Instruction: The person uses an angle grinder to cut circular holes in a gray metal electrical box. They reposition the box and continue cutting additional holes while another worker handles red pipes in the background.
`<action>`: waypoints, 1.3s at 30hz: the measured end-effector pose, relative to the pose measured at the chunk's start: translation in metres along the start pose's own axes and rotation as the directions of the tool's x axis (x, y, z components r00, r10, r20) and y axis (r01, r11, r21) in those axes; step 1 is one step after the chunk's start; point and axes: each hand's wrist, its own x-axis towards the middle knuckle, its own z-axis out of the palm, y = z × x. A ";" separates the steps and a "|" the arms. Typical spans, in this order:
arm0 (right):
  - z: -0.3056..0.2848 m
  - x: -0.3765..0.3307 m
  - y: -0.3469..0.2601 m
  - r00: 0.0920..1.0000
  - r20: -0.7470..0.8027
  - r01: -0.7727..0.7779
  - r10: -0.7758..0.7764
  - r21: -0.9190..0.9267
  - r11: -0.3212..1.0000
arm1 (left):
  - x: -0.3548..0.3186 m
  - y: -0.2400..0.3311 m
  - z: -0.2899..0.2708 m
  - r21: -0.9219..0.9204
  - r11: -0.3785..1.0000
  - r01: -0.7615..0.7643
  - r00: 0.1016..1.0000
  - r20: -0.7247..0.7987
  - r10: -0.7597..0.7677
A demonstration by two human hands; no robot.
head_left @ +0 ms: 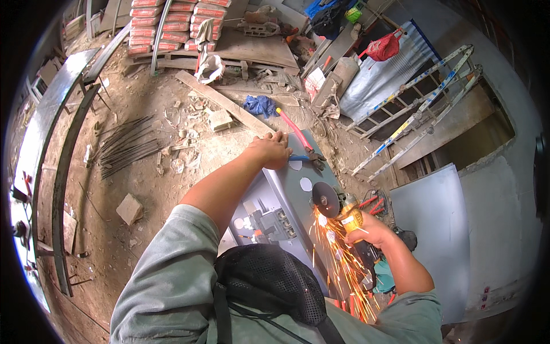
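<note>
My right hand (369,229) grips a yellow angle grinder (353,219). Its dark disc (325,198) stands over a grey metal electrical box (289,186), and orange sparks (338,252) stream back toward me. My left hand (272,150) is closed over the far edge of the box, its fingertips partly hidden. Inside the box's open side sits a circuit breaker (274,225) with other parts. Light round patches or holes mark the grey face near the disc. Large cutters (314,158) with one red and one blue handle lie at the far end, just right of my left hand.
A wooden plank (223,102) and a blue cloth (260,106) lie beyond the box. Thin rods (129,146) and rubble cover the floor leftward. At right are a ladder (412,114) and a pale sheet (432,241). Stacked bags (177,26) stand behind.
</note>
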 end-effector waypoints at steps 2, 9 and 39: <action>0.001 0.000 0.001 1.000 -0.012 0.011 -0.011 -0.022 1.000 | -0.002 0.001 -0.002 -0.007 1.000 0.008 1.000 0.007 -0.008; 0.000 0.006 0.007 0.999 -0.001 0.036 -0.036 -0.009 0.999 | -0.003 0.001 -0.003 -0.016 1.000 0.019 1.000 0.017 -0.019; 0.000 -0.008 -0.008 0.999 0.000 0.034 -0.034 0.084 0.996 | -0.001 -0.001 -0.008 0.056 0.994 -0.091 0.995 0.043 0.088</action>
